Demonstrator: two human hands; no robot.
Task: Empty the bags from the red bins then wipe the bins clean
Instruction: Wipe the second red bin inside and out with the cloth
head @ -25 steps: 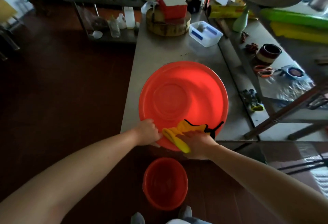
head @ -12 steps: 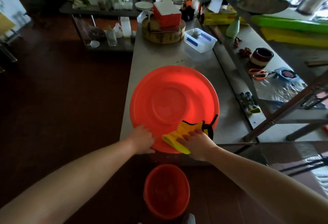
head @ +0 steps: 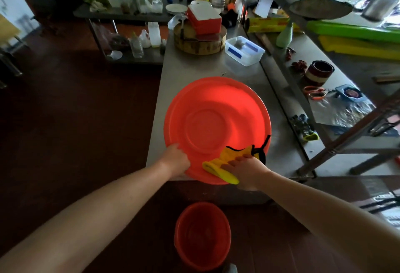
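- Red plastic, smooth and glossy: the large red bin (head: 216,125) lies on the steel table (head: 279,134), overhanging its near edge. A moulded ring marks its centre. It appears to be turned base-up, though I cannot confirm this.
- My left hand (head: 176,160) grips the near-left rim with fingers curled, in my judgement to stop the light bin sliding or spinning under the wipe.
- My right hand (head: 244,170) is closed over a yellow cloth (head: 225,164) with black trim and presses it onto the near rim. The cloth is soft and folded into a thick roll.
- My hands are apart, both on the one bin.
- The smaller red bin (head: 202,236) stands mouth-up on the floor (head: 86,142) below, with no bag visible inside. I judge that it has yet to be wiped.
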